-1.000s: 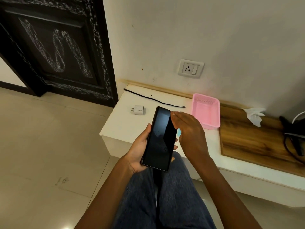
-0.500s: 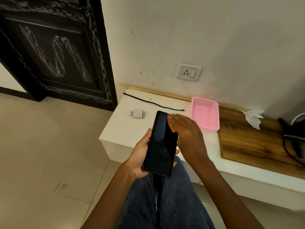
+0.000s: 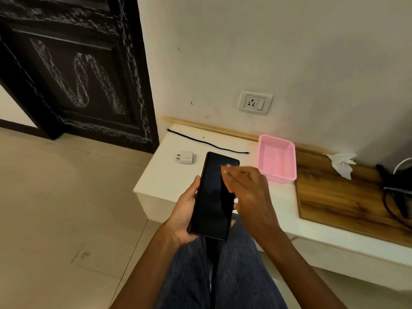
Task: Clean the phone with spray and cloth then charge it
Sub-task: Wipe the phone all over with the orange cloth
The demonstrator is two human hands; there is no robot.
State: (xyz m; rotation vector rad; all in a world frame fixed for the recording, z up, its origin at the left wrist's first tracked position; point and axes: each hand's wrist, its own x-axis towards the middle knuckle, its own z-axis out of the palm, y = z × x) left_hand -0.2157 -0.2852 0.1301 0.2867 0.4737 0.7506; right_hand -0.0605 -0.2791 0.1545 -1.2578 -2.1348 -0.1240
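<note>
Left hand [image 3: 186, 210] grips phone [image 3: 214, 195]; right hand [image 3: 247, 188] fingers straight over screen.

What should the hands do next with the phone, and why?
Probably set the phone on the white ledge and pick up the cable. The left hand grips the phone, the right hand is at its dark screen, and the cable and adapter lie unplugged below the socket.
</note>
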